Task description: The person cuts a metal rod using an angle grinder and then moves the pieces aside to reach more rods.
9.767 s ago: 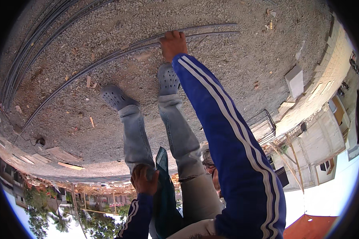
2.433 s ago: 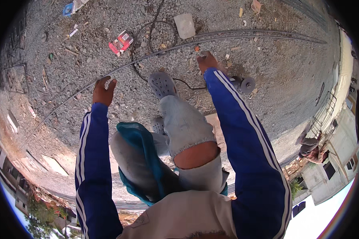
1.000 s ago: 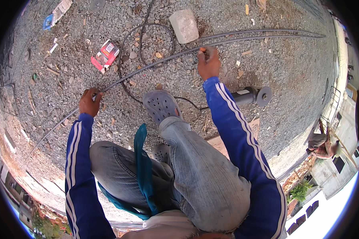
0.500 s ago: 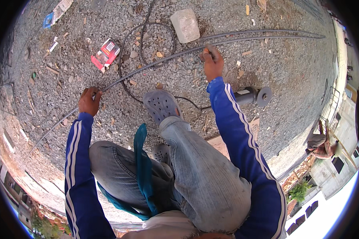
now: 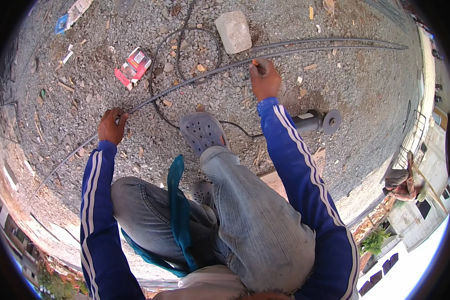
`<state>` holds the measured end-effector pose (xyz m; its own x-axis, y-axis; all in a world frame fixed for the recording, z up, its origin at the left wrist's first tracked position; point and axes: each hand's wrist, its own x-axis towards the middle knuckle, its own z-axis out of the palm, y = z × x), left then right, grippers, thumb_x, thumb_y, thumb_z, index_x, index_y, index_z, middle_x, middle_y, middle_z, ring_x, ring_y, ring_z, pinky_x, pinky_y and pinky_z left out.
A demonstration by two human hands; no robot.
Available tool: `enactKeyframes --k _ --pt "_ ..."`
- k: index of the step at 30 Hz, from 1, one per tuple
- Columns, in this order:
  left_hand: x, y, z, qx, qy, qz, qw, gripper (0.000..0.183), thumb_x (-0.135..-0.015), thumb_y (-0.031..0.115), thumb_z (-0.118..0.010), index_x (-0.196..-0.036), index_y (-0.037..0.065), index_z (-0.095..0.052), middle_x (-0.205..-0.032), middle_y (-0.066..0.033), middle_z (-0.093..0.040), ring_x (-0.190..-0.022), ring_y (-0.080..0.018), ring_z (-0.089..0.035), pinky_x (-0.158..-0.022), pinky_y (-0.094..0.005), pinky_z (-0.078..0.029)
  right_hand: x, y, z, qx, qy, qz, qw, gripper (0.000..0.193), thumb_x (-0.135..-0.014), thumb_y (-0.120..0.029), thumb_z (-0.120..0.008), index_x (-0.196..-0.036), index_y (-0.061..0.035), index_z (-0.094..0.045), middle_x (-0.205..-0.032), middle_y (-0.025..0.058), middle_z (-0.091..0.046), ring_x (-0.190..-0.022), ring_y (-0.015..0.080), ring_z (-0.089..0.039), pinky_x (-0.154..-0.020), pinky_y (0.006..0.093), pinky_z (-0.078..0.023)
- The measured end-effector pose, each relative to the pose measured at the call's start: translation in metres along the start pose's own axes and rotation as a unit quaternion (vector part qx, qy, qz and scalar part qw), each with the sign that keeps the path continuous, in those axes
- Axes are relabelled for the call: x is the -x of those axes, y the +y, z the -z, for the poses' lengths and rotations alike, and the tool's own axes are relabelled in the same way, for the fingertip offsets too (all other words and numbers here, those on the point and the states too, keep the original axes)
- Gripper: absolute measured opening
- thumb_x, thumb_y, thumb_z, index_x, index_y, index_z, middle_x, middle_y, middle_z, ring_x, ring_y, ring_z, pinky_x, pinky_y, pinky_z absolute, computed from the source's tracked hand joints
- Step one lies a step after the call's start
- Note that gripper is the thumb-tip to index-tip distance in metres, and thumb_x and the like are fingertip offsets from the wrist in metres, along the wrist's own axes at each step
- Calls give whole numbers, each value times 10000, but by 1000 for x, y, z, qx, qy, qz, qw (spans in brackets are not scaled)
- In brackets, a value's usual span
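Observation:
A long grey steel rod slants over the gravel from lower left to upper right. My left hand is closed around it left of the middle. My right hand is closed in a pinch, just below the rod. Between its thumb and fingers pokes the tip of a small orange piece, close to the rod; most of it is hidden, and I cannot tell its kind. A second rod length runs beside the first and meets it at the far right.
A pale stone block sits just beyond the rod. An angle grinder lies right of my shoe, its black cord looping under the rod. A torn red box lies left. Another person is far right.
My right hand has shifted slightly left and turned, so the orange tip shows more plainly near the rod. The left hand and the rod look unmoved.

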<state>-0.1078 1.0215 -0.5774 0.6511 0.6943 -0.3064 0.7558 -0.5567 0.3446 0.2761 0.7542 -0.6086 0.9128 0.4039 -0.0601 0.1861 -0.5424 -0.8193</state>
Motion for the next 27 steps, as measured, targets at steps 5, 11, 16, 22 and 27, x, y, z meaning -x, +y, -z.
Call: enactKeyframes --k 5,11,16,22,27 --pt "0 1 0 3 -12 5 1000 233 -892 291 -677 -1007 90 -653 -960 -139 -646 -867 -352 -642 -739 -438 -499 -4 2 1 80 5 75 994 180 -820 -135 -721 -968 -43 -679 -885 132 -693 -778 263 -691 -714 376 -541" --pt "0 2 -5 11 -7 15 1000 244 -865 312 -704 -980 104 -648 -918 -126 -638 -857 -339 -639 -741 -444 -500 -3 12 19 209 -70 13 975 201 -815 -222 -718 -927 -65 -661 -880 148 -672 -737 327 -658 -703 425 -518" --pt "7 5 -1 -39 12 -65 997 281 -877 332 -695 -999 85 -637 -949 -128 -640 -867 -342 -642 -748 -433 -503 28 9 37 195 -30 12 980 205 -808 -217 -712 -949 -79 -657 -956 143 -647 -874 337 -629 -793 439 -487" --pt "2 -8 -6 -77 -17 -28 996 300 -869 315 -699 -1011 69 -603 -991 -135 -630 -926 -357 -622 -774 -467 -481 43 11 17 177 44 66 981 207 -805 -201 -704 -958 -71 -654 -1017 135 -631 -977 340 -590 -862 458 -461" --pt "4 18 8 -80 -59 -72 992 321 -864 305 -703 -1036 59 -590 -1010 -147 -622 -947 -378 -612 -804 -480 -468 25 20 7 9 52 -73 996 255 -827 -197 -671 -989 -1 -647 -933 135 -682 -811 300 -653 -734 412 -512"
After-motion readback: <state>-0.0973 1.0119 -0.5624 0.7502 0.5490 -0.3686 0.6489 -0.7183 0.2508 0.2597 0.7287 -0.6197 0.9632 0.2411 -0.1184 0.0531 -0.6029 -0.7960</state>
